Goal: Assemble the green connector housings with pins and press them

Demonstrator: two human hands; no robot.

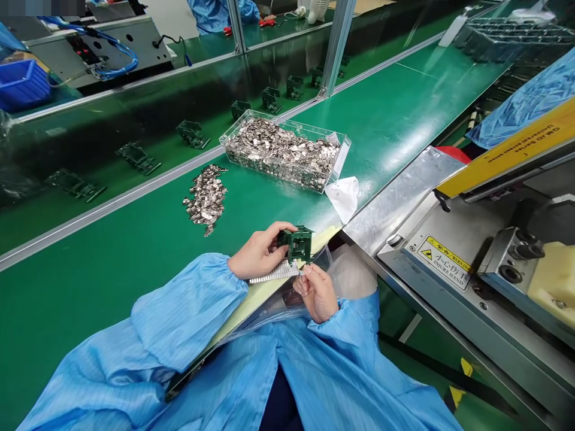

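Note:
My left hand [263,250] is closed around a dark green plastic frame [300,244] with open slots, held upright near the bench's front edge. Just below it my right hand [318,290] pinches at the frame's lower edge; whatever lies between those fingertips is too small to make out. A row of small silvery metal pieces [274,274] lies under my left hand, along a pale yellow strip [251,294] on the bench edge. Farther out, a loose heap of small metal parts [206,197] lies on the green surface.
A clear plastic box [278,169] full of small metal parts stands ahead, with a white cloth [344,197] at its corner. More green frames [137,157] line the raised belt behind the rail. At right stands a machine with a warning label [444,262].

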